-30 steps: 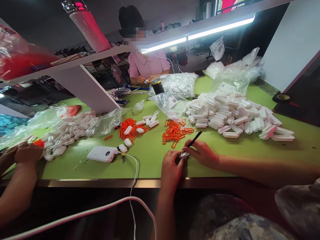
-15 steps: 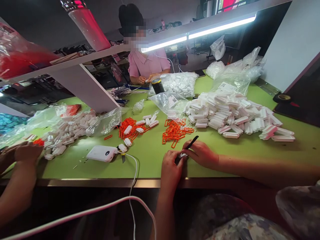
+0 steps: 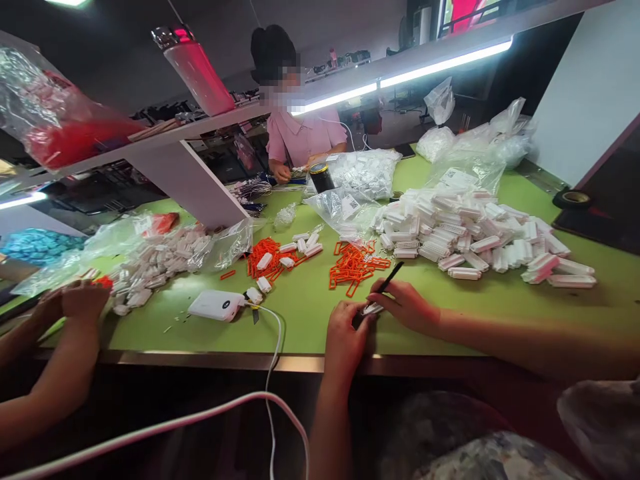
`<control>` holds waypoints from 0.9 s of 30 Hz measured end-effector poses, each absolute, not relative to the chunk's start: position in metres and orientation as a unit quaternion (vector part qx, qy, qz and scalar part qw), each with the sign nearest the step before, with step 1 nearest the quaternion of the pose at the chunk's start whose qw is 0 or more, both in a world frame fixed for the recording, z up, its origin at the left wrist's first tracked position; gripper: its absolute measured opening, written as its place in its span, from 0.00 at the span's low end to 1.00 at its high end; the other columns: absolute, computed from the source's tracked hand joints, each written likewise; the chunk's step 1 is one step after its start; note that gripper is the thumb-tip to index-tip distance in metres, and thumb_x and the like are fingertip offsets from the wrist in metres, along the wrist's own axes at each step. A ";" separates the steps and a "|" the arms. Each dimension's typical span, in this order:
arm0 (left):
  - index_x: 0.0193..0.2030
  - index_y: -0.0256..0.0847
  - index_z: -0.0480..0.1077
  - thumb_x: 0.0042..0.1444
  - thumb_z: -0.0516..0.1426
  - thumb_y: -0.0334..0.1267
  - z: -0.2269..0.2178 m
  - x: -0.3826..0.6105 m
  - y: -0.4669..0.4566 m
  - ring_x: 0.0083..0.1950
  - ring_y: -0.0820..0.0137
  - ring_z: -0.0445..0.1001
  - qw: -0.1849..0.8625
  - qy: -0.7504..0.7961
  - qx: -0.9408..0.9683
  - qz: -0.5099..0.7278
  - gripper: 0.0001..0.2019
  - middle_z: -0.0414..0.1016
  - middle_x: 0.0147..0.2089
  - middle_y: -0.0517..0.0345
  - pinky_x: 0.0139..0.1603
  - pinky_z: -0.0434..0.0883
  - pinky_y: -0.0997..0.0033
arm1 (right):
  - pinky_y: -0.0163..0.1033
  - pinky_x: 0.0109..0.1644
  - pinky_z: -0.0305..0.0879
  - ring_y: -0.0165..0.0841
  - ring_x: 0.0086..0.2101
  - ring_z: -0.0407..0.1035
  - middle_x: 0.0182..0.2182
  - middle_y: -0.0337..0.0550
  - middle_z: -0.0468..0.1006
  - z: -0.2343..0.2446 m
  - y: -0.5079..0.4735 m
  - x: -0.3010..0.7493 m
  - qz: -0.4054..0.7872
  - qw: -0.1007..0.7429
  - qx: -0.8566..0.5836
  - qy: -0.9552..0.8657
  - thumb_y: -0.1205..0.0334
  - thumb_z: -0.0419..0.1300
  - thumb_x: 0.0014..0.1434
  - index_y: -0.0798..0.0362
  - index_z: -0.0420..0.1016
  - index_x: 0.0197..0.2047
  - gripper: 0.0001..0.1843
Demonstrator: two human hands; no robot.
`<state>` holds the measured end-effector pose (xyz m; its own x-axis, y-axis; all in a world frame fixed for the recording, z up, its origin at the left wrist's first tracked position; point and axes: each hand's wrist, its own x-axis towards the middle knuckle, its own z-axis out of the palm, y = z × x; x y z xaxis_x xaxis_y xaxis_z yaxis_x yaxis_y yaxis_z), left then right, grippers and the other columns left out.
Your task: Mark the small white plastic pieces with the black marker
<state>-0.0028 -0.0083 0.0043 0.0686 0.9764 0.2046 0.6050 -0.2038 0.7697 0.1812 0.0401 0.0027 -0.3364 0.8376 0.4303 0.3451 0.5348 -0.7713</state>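
Note:
My left hand (image 3: 345,333) is closed at the front of the green table, its fingers around a small white plastic piece (image 3: 371,309). A dark part shows by its thumb, too hidden to name. My right hand (image 3: 413,308) is closed on a slim black pen-like tool (image 3: 392,277), slanting up to the right; its lower end meets the white piece between the hands. Just beyond my hands lies a pile of orange rectangular frames (image 3: 353,270). Behind and to the right is a large heap of white plastic housings (image 3: 457,230).
A white power bank (image 3: 213,305) with a white cable (image 3: 277,327) lies left of my hands. A second orange pile (image 3: 265,261) has white pieces on it. At far left are a co-worker's hands (image 3: 83,300); another person (image 3: 305,137) sits opposite. A shelf post (image 3: 185,180) rises left.
The view has shifted slightly, so the table items appear farther right. The black tool and white piece stay between my hands. The person opposite has moved one hand lower and left.

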 end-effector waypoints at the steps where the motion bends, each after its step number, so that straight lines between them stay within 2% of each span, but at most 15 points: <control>1: 0.45 0.43 0.79 0.61 0.65 0.33 0.004 -0.003 -0.008 0.49 0.62 0.76 0.256 0.576 0.686 0.365 0.07 0.78 0.44 0.56 0.54 0.71 0.60 | 0.38 0.40 0.70 0.34 0.32 0.74 0.31 0.41 0.81 0.002 0.040 0.181 0.288 0.426 -0.388 -0.765 0.41 0.53 0.74 0.50 0.77 0.38 0.23; 11: 0.44 0.43 0.79 0.61 0.65 0.32 0.005 -0.001 -0.009 0.48 0.62 0.75 0.257 0.577 0.686 0.361 0.05 0.78 0.42 0.56 0.53 0.71 0.60 | 0.40 0.44 0.71 0.37 0.36 0.76 0.32 0.45 0.82 0.008 0.037 0.180 0.226 0.417 -0.341 -0.812 0.45 0.52 0.75 0.51 0.76 0.38 0.22; 17: 0.46 0.44 0.78 0.59 0.65 0.30 0.004 -0.002 -0.008 0.49 0.62 0.77 0.244 0.582 0.686 0.363 0.09 0.79 0.44 0.56 0.54 0.71 0.60 | 0.39 0.42 0.72 0.35 0.34 0.76 0.33 0.43 0.82 -0.002 0.039 0.181 0.259 0.453 -0.372 -0.768 0.45 0.54 0.74 0.50 0.76 0.40 0.20; 27: 0.44 0.44 0.77 0.60 0.65 0.34 0.002 -0.002 -0.007 0.47 0.63 0.77 0.229 0.588 0.686 0.361 0.06 0.79 0.42 0.57 0.52 0.72 0.60 | 0.40 0.45 0.73 0.36 0.36 0.77 0.35 0.44 0.83 0.002 0.037 0.180 0.225 0.432 -0.370 -0.791 0.47 0.53 0.75 0.50 0.77 0.41 0.19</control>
